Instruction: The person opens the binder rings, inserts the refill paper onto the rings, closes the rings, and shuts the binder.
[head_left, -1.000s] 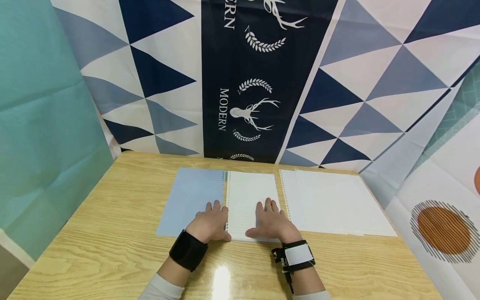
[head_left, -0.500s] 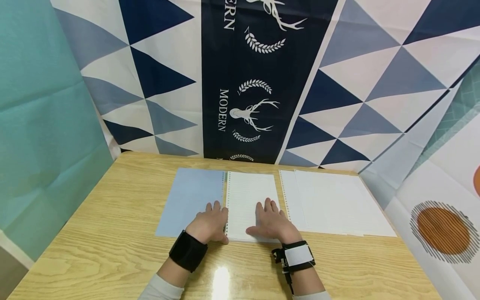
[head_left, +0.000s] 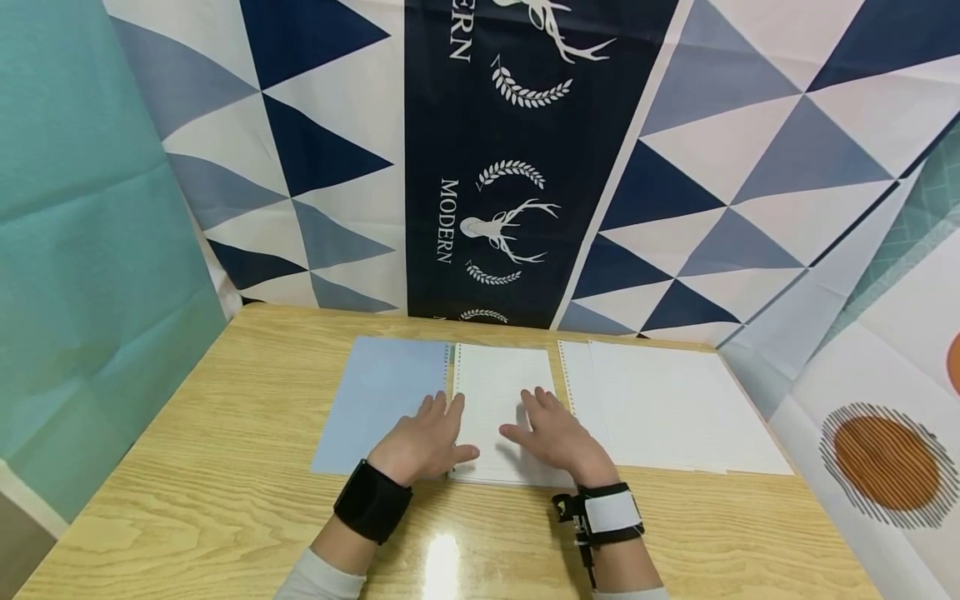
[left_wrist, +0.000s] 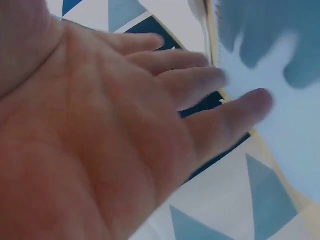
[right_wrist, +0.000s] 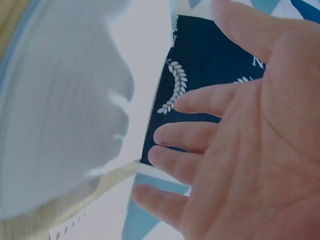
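Observation:
A stack of white ruled sheets [head_left: 495,375] with punched holes down its left side lies at the middle of the table. Over its left edge, my left hand [head_left: 422,440] hovers with straight fingers and the thumb spread. Above the stack's right part is my right hand [head_left: 557,435], fingers extended, casting a shadow on the paper. Both palms hold nothing; in the left wrist view finger shadows fall on the paper [left_wrist: 240,75], apart from the fingers. A blue punched cover [head_left: 386,392] lies left of the stack, partly behind my left hand.
To the right, more white sheets [head_left: 675,400] overlap one another, one showing a punched left edge. The wooden table [head_left: 225,433] extends around the papers up to a patterned cloth backdrop [head_left: 495,167]. A teal cloth [head_left: 112,208] hangs at the left.
Both hands have risen off the papers, thumbs now spread above the ruled stack. The right hand has shifted slightly to the right. The sheets look unmoved.

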